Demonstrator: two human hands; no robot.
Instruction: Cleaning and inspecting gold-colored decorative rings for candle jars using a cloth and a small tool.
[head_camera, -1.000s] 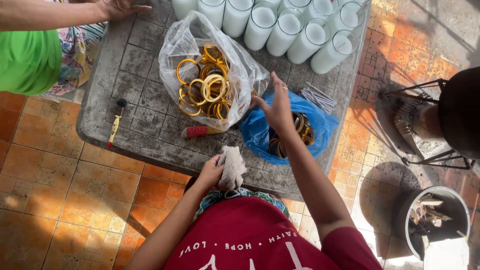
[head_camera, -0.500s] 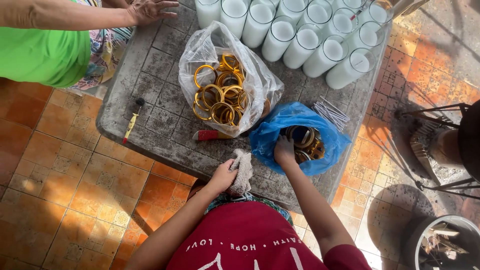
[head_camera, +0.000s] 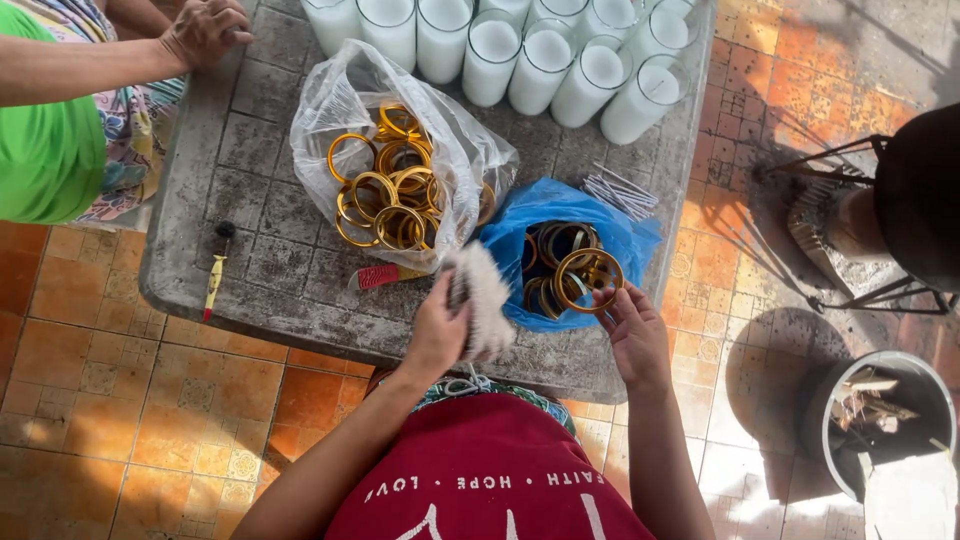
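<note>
My left hand (head_camera: 438, 330) grips a white cloth (head_camera: 482, 298) just above the near edge of the grey stone table (head_camera: 280, 250). My right hand (head_camera: 632, 330) holds a gold ring (head_camera: 590, 280) over the open blue plastic bag (head_camera: 620, 235), which contains more dull rings. To the left of it, a clear plastic bag (head_camera: 450, 150) is filled with several shiny gold rings (head_camera: 385, 200).
Several glasses of white wax (head_camera: 520, 50) line the table's far side. A bundle of thin sticks (head_camera: 620, 190), a red tool (head_camera: 385, 275) and a yellow-handled tool (head_camera: 214, 275) lie on the table. Another person's hand (head_camera: 205, 30) rests at the far left. A bucket (head_camera: 880, 425) stands at right.
My right hand has drawn a gold ring out of the blue bag toward me. My left hand has raised the cloth off the table edge.
</note>
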